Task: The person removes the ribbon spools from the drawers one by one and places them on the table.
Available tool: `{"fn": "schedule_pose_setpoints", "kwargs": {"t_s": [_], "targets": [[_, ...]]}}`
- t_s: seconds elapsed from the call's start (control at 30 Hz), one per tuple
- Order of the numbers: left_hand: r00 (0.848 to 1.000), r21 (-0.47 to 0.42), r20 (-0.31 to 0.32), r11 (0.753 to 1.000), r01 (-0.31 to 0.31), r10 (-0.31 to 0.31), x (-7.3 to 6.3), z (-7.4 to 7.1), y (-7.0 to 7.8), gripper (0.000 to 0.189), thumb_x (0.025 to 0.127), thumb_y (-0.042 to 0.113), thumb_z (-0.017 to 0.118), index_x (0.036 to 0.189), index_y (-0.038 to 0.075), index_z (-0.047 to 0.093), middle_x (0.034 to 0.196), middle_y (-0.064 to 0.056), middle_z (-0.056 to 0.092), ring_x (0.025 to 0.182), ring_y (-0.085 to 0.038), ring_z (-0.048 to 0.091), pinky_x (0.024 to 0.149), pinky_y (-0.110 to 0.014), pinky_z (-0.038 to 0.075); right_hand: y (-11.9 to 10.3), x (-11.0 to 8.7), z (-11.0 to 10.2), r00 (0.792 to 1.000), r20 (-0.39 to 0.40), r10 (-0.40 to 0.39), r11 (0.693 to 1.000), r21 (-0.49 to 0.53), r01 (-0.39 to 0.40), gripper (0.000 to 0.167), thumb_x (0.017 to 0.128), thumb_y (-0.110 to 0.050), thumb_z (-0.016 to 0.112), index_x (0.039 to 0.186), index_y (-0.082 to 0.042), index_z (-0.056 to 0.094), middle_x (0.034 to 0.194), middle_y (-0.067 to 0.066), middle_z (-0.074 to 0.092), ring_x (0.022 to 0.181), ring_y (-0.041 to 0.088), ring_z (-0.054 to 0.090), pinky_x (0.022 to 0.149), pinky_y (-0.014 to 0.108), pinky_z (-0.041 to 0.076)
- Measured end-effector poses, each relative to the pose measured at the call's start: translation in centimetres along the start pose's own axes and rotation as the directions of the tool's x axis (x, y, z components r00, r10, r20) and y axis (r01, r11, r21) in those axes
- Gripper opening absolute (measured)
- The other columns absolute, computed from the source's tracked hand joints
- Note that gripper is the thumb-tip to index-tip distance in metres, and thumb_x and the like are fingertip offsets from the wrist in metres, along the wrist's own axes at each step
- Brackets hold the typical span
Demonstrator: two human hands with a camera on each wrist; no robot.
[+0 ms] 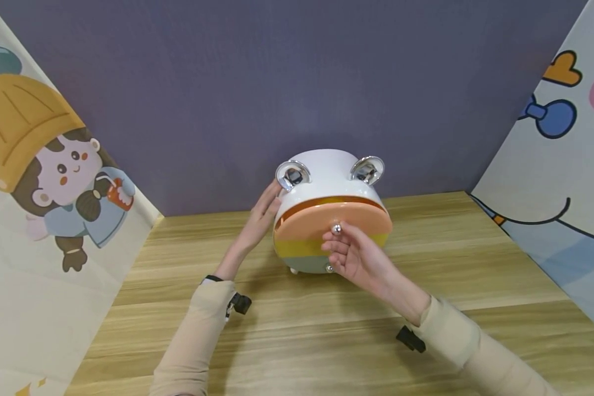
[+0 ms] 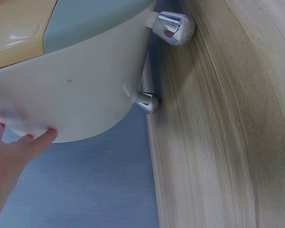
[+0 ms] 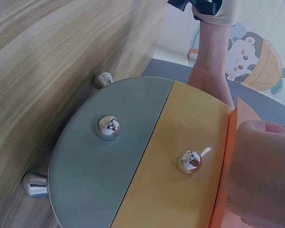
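A white frog-shaped drawer box [image 1: 326, 165] stands on the wooden table, with two shiny round eyes on top. Its front has an orange top drawer [image 1: 307, 220], a yellow middle drawer [image 3: 166, 142] and a grey-green bottom drawer [image 3: 99, 166]. The orange drawer sits partly out, leaving a gap under the white top. At its silver knob [image 1: 336, 228], my right hand [image 1: 358, 256] pinches with thumb and forefinger. My left hand [image 1: 259, 220] rests its outstretched fingers against the box's left side; in the left wrist view the fingertips touch the white wall.
Short silver feet [image 2: 173, 28] hold the box above the wooden table [image 1: 287, 330]. Behind it rises a dark purple-grey wall [image 1: 257, 99]. Side panels with cartoon pictures flank the table, a child in a hat [image 1: 74, 170] on the left one.
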State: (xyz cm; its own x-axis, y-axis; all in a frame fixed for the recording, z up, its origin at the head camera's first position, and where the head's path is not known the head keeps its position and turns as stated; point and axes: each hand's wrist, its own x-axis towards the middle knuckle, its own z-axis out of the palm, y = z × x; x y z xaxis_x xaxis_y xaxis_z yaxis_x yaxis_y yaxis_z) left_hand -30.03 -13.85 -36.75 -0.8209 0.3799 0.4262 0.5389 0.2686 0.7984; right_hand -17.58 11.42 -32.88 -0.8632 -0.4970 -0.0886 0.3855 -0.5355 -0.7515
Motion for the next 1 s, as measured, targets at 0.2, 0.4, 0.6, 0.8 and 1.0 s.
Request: {"fn": "schedule_pose_setpoints", "kwargs": {"t_s": [0.2,0.4,0.6,0.8,1.0], "targets": [[1.000,-0.001,-0.002,1.000,0.002,-0.002,-0.1,0.0,0.0,0.071,0.099,0.067,0.033,0.157,0.027,0.029,0.168,0.007,0.015,0.156,-0.020,0.011,0.125,-0.057,0.012,0.1,-0.2,0.0,1.000,0.009,0.000,1.000,0.003,0.000,0.034,0.108,-0.035,0.039,0.102,-0.012,0.062,0.093,-0.002,0.072,0.081,0.007,0.066,0.071,0.015,0.053],[1.000,-0.014,0.012,1.000,0.003,-0.003,0.0,0.0,0.1,0.053,0.108,0.038,0.033,0.158,0.022,0.027,0.169,0.004,0.012,0.157,-0.021,0.009,0.125,-0.056,0.012,0.2,-0.6,0.0,1.000,0.019,-0.001,1.000,0.001,0.001,0.033,0.108,-0.035,0.038,0.102,-0.013,0.062,0.093,-0.002,0.072,0.081,0.006,0.066,0.071,0.015,0.053],[1.000,-0.011,0.017,1.000,0.013,-0.012,0.0,0.0,0.3,0.052,0.108,0.036,0.034,0.158,0.022,0.027,0.169,0.004,0.012,0.157,-0.020,0.008,0.126,-0.055,0.011,0.3,-1.1,0.1,0.999,0.034,0.009,1.000,0.005,-0.009,0.031,0.108,-0.035,0.036,0.104,-0.015,0.059,0.096,-0.003,0.071,0.083,0.006,0.066,0.071,0.015,0.052],[1.000,-0.002,0.011,1.000,0.016,-0.016,-0.2,0.0,0.6,0.064,0.103,0.059,0.034,0.158,0.026,0.028,0.168,0.008,0.014,0.156,-0.018,0.009,0.126,-0.054,0.012,0.5,-1.7,0.1,0.998,0.056,0.017,1.000,0.010,-0.018,0.032,0.109,-0.035,0.036,0.103,-0.014,0.060,0.096,-0.003,0.071,0.083,0.006,0.066,0.071,0.014,0.052],[1.000,-0.005,0.004,1.000,-0.004,0.004,-0.1,0.1,0.1,0.067,0.101,0.062,0.033,0.157,0.025,0.029,0.168,0.009,0.014,0.156,-0.018,0.010,0.126,-0.054,0.011,0.6,-2.1,0.2,0.997,0.080,0.012,1.000,0.011,-0.013,0.034,0.109,-0.033,0.034,0.102,-0.014,0.061,0.095,-0.003,0.072,0.082,0.006,0.067,0.070,0.015,0.053]]}}
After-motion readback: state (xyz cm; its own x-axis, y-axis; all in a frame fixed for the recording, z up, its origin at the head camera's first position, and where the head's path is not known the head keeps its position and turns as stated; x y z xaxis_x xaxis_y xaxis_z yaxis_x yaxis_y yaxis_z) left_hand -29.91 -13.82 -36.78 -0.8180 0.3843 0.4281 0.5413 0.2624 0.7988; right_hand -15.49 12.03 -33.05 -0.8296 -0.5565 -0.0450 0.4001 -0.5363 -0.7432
